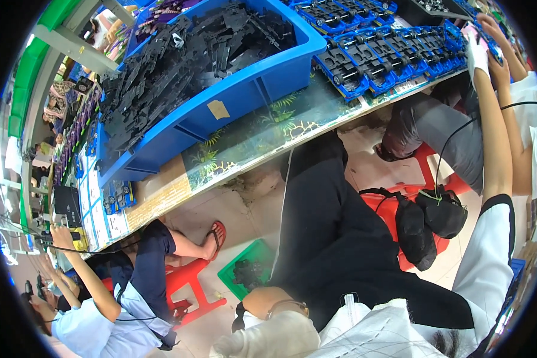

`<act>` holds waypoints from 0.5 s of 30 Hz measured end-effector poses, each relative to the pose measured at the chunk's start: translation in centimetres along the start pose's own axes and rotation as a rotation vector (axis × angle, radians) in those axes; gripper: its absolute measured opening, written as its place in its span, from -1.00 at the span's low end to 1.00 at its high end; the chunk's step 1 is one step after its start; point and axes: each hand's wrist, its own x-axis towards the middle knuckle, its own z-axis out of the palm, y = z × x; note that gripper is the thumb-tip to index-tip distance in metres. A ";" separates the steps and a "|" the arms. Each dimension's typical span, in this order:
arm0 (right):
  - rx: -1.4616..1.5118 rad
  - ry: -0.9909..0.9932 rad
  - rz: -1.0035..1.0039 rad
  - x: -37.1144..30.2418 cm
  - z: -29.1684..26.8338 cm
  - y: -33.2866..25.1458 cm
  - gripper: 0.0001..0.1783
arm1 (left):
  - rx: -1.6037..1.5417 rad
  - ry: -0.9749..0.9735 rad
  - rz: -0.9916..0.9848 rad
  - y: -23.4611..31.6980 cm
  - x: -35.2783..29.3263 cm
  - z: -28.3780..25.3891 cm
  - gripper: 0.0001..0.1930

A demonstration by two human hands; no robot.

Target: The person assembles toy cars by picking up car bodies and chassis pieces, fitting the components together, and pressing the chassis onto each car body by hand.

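Observation:
My right arm stretches far up the right side. My right hand [477,52], in a white glove, has its fingers closed at the edge of a tilted blue toy car chassis [455,38]. This chassis ends a row of blue chassis [370,64] with black undersides and wheels. My left arm is bent close to my body, a bracelet [290,305] around its wrist. My left hand [271,335] appears to be in a pale glove, low in front of me; its fingers cannot be made out. A co-worker's bare hands [501,59] are just beyond my right hand.
A large blue bin [221,113] heaped with flat black plastic parts [203,53] stands on the table [292,125]. Below are a green crate [244,268], red stools [188,292] and black bags [426,224]. Another person [110,316] sits at the left.

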 end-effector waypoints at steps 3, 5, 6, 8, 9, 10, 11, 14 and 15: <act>-0.140 0.216 0.032 -5.0 -2.4 -6.6 -0.36 | -0.001 0.003 0.071 0.5 0.4 0.4 -0.36; 0.231 0.129 -0.119 -12.3 -4.5 -13.8 -0.54 | 0.027 -0.010 0.135 1.0 0.7 0.5 -0.36; 0.371 -0.027 -0.173 -15.8 -6.1 -16.5 -0.63 | 0.021 -0.014 0.161 1.2 0.9 0.6 -0.36; 0.548 -0.279 -0.460 -21.9 -8.0 -20.7 -0.73 | 0.004 -0.022 0.213 1.8 1.3 0.8 -0.35; 0.570 -0.369 -0.694 -24.1 -8.6 -22.2 -0.77 | -0.016 -0.022 0.235 1.9 1.6 1.1 -0.35; 0.523 -0.441 -0.763 -26.4 -8.9 -23.8 -0.73 | -0.023 -0.025 0.264 2.1 1.8 1.4 -0.34; 0.479 -0.515 -0.833 -28.3 -9.0 -25.3 -0.67 | -0.025 -0.030 0.294 2.4 1.9 1.6 -0.34; 0.292 -0.602 -0.835 -30.9 -8.7 -27.0 -0.46 | -0.057 -0.042 0.367 2.9 2.2 2.1 -0.33; 0.255 -0.591 -0.788 -31.4 -7.8 -27.0 -0.47 | -0.062 -0.050 0.395 3.1 2.2 2.2 -0.33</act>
